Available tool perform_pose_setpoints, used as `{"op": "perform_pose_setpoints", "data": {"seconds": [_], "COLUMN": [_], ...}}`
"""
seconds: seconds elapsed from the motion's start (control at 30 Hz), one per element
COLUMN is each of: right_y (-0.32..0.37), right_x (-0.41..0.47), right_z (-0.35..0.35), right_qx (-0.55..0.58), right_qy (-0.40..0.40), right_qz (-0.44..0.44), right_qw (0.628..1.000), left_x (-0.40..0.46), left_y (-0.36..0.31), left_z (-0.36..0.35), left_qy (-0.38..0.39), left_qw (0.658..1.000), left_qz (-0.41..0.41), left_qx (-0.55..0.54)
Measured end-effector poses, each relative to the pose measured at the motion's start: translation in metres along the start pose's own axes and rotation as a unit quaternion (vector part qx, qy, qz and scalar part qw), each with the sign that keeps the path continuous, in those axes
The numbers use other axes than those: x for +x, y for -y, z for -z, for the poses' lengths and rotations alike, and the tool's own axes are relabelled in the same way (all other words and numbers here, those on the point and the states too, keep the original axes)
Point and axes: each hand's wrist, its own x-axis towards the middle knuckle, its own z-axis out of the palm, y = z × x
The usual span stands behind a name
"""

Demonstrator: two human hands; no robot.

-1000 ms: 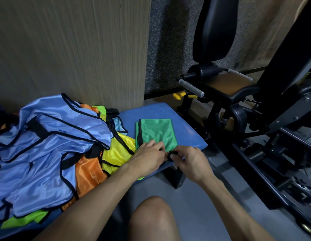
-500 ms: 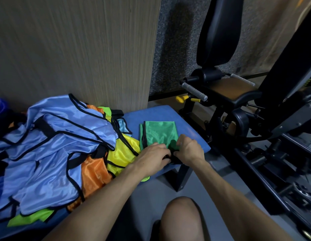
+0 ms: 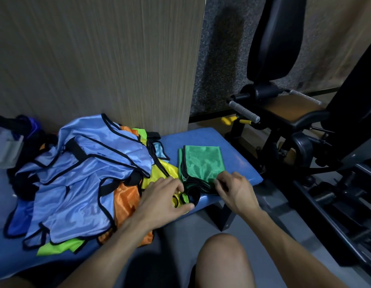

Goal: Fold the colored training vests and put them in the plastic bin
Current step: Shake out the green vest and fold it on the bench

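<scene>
1. At the table's (image 3: 211,140) far left end sits a clear plastic bin (image 3: 6,148), partly cut off by the frame.
2. Beside it, a loose heap of vests (image 3: 80,173) covers the left and middle of the table: pale blue on top, orange, yellow and lime showing beneath.
3. My left hand (image 3: 161,199) rests at the table's front edge, fingers loosely curled around the black-trimmed end of the green vest (image 3: 203,163).
4. The green vest lies folded flat near the table's right end, just beside the heap.
5. My right hand (image 3: 234,190) pinches the vest's near corner at the front edge.
6. Right of the table stands a black gym machine (image 3: 284,113).
</scene>
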Motion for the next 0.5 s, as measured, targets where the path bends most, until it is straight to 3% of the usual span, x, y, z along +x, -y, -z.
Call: {"op": "perform_pose_setpoints", "data": {"seconds": [0.13, 0.27, 0.5], "right_y": [-0.005, -0.007, 0.005], "right_x": [-0.01, -0.013, -0.007], "right_z": [0.005, 0.007, -0.002], "right_qx": [-0.054, -0.096, -0.192], "right_qy": [0.01, 0.047, 0.035], "right_qz": [0.083, 0.096, 0.168], "right_qw": [0.995, 0.99, 0.966], "left_x": [-0.005, -0.003, 0.004], "left_y": [-0.014, -0.026, -0.049], "left_z": [-0.029, -0.047, -0.06], "left_qy": [-0.048, -0.072, -0.143], "left_qw": [0.992, 0.979, 0.97], "left_qz": [-0.007, 0.039, 0.043], "left_qx": [0.114, 0.188, 0.191]}}
